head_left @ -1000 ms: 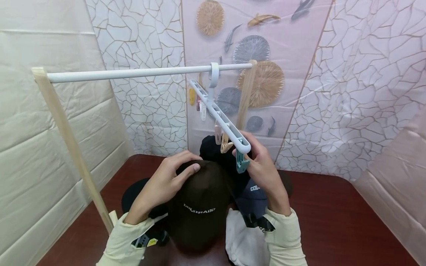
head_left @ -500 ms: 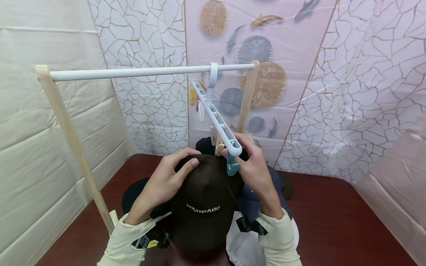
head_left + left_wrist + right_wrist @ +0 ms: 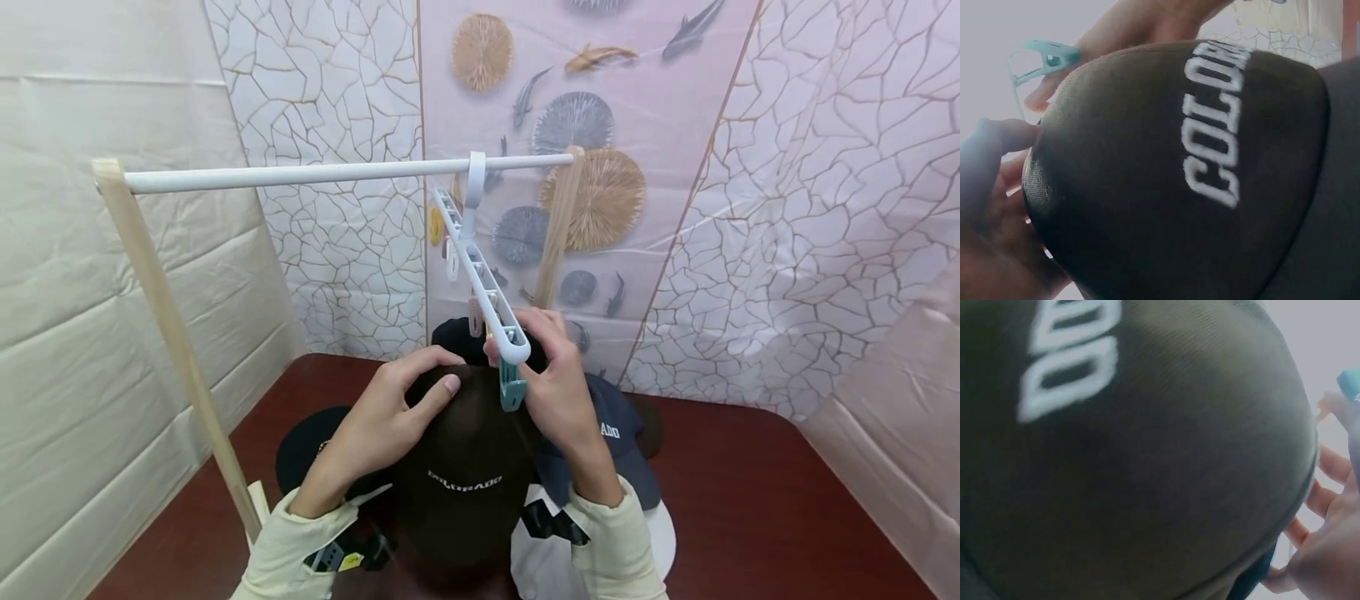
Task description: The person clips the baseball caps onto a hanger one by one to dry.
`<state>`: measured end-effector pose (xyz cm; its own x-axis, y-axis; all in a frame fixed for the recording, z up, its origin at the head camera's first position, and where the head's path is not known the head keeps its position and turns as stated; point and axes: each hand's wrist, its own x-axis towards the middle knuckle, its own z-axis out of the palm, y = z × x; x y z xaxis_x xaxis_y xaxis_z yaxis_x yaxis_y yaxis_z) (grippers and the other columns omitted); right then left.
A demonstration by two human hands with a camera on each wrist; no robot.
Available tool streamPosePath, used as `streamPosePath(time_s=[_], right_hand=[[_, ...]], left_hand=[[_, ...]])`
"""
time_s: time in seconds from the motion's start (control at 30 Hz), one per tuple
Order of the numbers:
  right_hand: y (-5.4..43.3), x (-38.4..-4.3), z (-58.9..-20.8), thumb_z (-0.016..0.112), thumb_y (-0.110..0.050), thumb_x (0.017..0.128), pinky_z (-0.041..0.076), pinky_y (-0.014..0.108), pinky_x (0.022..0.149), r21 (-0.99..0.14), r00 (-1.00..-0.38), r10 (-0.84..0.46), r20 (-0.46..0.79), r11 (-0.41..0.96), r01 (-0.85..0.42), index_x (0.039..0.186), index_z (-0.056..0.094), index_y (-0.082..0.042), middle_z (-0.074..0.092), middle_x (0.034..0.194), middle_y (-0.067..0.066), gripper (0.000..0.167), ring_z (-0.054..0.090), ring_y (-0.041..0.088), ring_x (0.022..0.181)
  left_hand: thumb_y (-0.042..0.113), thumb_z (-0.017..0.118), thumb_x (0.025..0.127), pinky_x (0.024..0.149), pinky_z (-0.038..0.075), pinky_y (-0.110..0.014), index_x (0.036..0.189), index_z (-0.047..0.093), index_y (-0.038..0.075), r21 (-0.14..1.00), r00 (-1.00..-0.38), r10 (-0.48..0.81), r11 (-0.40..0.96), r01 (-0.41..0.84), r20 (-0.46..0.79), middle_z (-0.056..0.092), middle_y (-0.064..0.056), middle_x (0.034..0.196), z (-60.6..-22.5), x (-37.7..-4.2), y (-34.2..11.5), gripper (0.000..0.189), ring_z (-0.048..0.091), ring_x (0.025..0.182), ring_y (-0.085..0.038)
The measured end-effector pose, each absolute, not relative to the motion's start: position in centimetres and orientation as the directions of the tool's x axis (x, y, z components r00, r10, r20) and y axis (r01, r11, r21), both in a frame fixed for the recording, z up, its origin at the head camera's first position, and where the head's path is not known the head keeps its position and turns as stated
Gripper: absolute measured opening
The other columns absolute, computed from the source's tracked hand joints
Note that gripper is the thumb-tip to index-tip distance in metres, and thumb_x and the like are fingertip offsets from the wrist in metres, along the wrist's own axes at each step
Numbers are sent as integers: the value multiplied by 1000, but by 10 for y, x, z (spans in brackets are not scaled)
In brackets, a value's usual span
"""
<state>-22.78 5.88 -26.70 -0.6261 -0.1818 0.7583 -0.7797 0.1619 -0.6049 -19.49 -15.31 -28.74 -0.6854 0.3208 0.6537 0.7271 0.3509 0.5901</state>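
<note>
A dark brown cap (image 3: pixel 461 450) with white COLORADO lettering hangs brim down, its crown just under the near end of a white clip hanger (image 3: pixel 480 275). My left hand (image 3: pixel 397 408) grips the cap's back edge, thumb on the crown, the other fingers mostly hidden behind. Beside the hanger's near end, my right hand (image 3: pixel 558 383) pinches a cream clip, mostly covered by thumb and bar. A teal clip (image 3: pixel 512 389) dangles in front of that hand. Pink (image 3: pixel 476 317), white (image 3: pixel 452 262) and yellow (image 3: pixel 436 225) clips hang farther along. The left wrist view shows the cap's lettering (image 3: pixel 1213 125).
The hanger hooks over a white rod (image 3: pixel 337 172) on wooden posts (image 3: pixel 176 350). Around my hands are a black cap (image 3: pixel 303 450) at left, a navy cap (image 3: pixel 622 442) at right, a white cap (image 3: pixel 547 542) in front and another black cap (image 3: pixel 453 336) behind.
My right hand and the hanger's near end have swung left, toward the cap's crown. My left hand and the brown cap have shifted slightly right. The navy cap's lettering shows again.
</note>
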Motion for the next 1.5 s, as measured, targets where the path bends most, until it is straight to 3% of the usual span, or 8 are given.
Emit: streamPosePath(time_s=[0.13,0.37,0.47,0.83,1.03,1.17,1.33,1.5], right_hand=[[57,-223,-268,79,-8,95,42,33,103,-643,-655,-175,735,127,-755,117,74,-7,66,122,6,23,51,17,119],[51,-219,-269,72,3,97,51,28,97,-676,-650,-248,719,-31,-736,129,65,2,70,117,19,33,67,24,110],[47,-217,-268,71,3,98,52,29,98,-687,-660,-240,712,-42,-725,132,64,2,70,118,17,35,70,24,110],[46,-215,-262,75,-5,97,47,30,103,-695,-689,-175,704,33,-718,127,73,-2,70,121,8,30,59,20,117],[47,-209,-261,83,-16,94,42,39,103,-619,-651,-139,746,216,-755,124,77,-13,74,119,-1,31,54,16,115],[46,-203,-260,84,-15,92,46,38,91,-583,-635,-135,760,289,-759,122,78,-14,75,111,-2,30,57,16,102],[48,-204,-260,79,-5,94,55,27,80,-684,-699,-190,689,148,-714,124,76,-7,75,107,7,30,68,16,90],[52,-209,-259,77,-4,95,55,29,84,-791,-773,-221,595,12,-612,117,74,-1,73,103,13,22,67,19,93]], left_hand=[[10,61,105,93,52,-38,114,71,13,590,-689,324,360,723,648,71,2,112,-290,-195,-150,14,64,101,-14],[3,54,99,85,48,-34,107,67,14,594,-686,383,344,727,619,65,4,103,-294,-196,-145,19,59,94,-15],[5,55,99,87,48,-33,107,67,14,585,-676,409,341,736,612,64,5,103,-295,-196,-143,17,59,96,-14],[14,64,105,93,51,-35,111,70,19,557,-651,469,342,757,596,66,10,110,-294,-197,-142,10,60,103,-11],[12,64,105,92,52,-34,115,70,17,560,-658,437,347,752,614,67,9,112,-292,-197,-142,12,63,104,-10],[12,65,105,94,52,-35,115,70,15,554,-660,394,360,751,640,67,7,112,-290,-197,-142,12,63,106,-10],[13,64,106,96,52,-37,115,70,14,542,-660,366,379,750,657,67,5,113,-288,-194,-145,11,62,107,-11],[15,64,106,97,53,-39,117,70,14,549,-673,350,395,737,652,66,4,115,-286,-191,-146,12,63,108,-12]])
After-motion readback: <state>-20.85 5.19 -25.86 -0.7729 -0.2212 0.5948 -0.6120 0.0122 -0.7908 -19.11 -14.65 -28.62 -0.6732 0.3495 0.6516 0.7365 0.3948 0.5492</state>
